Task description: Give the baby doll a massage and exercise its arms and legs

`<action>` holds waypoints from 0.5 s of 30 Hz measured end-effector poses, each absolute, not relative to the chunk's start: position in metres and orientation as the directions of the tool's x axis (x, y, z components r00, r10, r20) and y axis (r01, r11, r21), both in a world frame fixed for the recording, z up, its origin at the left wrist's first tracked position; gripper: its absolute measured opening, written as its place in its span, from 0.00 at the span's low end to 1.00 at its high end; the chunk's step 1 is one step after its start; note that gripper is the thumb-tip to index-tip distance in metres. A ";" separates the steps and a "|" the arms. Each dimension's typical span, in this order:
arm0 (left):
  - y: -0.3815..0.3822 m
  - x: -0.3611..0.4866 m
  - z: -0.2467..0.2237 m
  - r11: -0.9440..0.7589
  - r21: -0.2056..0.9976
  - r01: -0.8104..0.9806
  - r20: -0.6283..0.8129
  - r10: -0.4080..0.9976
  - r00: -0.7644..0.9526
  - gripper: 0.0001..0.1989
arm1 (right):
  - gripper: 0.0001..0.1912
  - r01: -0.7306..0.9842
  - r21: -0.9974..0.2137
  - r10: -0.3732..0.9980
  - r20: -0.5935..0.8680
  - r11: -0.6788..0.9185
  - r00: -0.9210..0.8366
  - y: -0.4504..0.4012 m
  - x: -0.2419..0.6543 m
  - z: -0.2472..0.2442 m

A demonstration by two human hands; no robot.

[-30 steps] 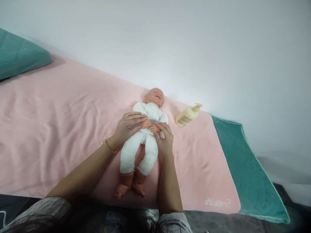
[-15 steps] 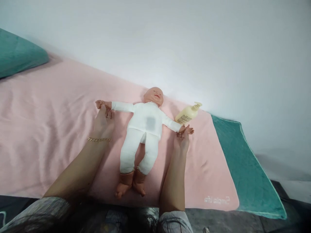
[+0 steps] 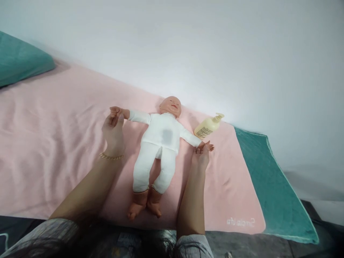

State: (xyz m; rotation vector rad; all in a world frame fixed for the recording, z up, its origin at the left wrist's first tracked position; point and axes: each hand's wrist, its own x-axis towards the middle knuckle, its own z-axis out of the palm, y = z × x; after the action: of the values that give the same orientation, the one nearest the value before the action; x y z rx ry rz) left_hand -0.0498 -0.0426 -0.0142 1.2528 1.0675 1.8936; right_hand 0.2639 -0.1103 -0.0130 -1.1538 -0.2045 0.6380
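Doll's arms (image 3: 139,117) have been spread wide since a second ago; they're clamped in left hand (image 3: 113,134) and right hand (image 3: 201,156).

Pale lettering (image 3: 240,222) nr the btm R corner of the large soft pink fabric blanket (image 3: 236,197), rdg approx. "Simple Life"; chars mirror-rev'd, "S" at far R end, 2 words on 1 line; some letters blurred, so spelling not 100%. Pale-yellow plastic pump btl. (image 3: 212,124): block of dk print (image 3: 204,132) on its lower body, several tiny lines stacked; too small/blurred to read, so brand & any nos. illeg. Pale curved line (image 3: 6,240) on dk surface (image 3: 16,229), btm L edge of view: can't tell if it's part of a letter or sign.
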 end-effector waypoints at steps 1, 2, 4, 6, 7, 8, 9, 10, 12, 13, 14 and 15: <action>-0.047 -0.045 -0.006 -0.499 0.860 -0.108 0.401 0.792 -0.461 0.11 | 0.23 -0.331 -0.903 0.572 -0.124 0.273 0.811 -0.112 0.261 -0.010; -0.051 -0.040 0.001 -0.508 0.853 -0.121 0.404 0.788 -0.465 0.12 | 0.24 -0.286 -0.909 0.576 -0.065 0.302 0.815 -0.113 0.257 -0.006; -0.060 -0.029 0.013 -0.519 0.853 -0.049 0.455 0.786 -0.418 0.15 | 0.25 -0.147 -0.918 0.568 0.097 0.368 0.817 -0.115 0.247 0.002; -0.067 -0.021 0.018 -0.555 0.827 0.085 0.555 0.785 -0.276 0.14 | 0.23 0.019 -0.909 0.541 0.264 0.417 0.798 -0.118 0.234 0.010; -0.069 -0.019 0.018 -0.591 0.793 0.148 0.609 0.771 -0.185 0.14 | 0.22 0.104 -0.895 0.534 0.348 0.433 0.771 -0.120 0.226 0.014; -0.071 -0.017 0.017 -0.635 0.747 0.199 0.658 0.748 -0.085 0.13 | 0.21 0.175 -0.880 0.540 0.417 0.442 0.731 -0.122 0.218 0.017; -0.071 -0.016 0.015 -0.680 0.694 0.235 0.697 0.717 0.013 0.12 | 0.20 0.231 -0.864 0.558 0.471 0.447 0.683 -0.124 0.210 0.019; -0.071 -0.016 0.014 -0.720 0.643 0.260 0.724 0.683 0.102 0.13 | 0.19 0.287 -0.851 0.586 0.514 0.440 0.626 -0.126 0.204 0.020; -0.070 -0.016 0.012 -0.768 0.566 0.299 0.733 0.635 0.244 0.14 | 0.19 0.431 -0.795 0.637 0.602 0.426 0.481 -0.130 0.194 0.019; -0.069 -0.016 0.012 -0.779 0.538 0.322 0.722 0.623 0.301 0.15 | 0.18 0.516 -0.745 0.651 0.646 0.423 0.398 -0.130 0.192 0.018; -0.069 -0.016 0.013 -0.786 0.512 0.347 0.707 0.614 0.350 0.15 | 0.17 0.599 -0.675 0.655 0.690 0.430 0.308 -0.131 0.191 0.016; -0.069 -0.015 0.013 -0.793 0.486 0.367 0.692 0.605 0.393 0.16 | 0.17 0.669 -0.595 0.651 0.729 0.446 0.214 -0.130 0.191 0.014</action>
State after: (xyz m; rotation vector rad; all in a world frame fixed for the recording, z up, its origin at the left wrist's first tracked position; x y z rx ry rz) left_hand -0.0154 -0.0692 0.0128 2.3989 0.8574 1.3537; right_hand 0.1906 -0.1301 0.0137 -1.2332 -1.4685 -0.0191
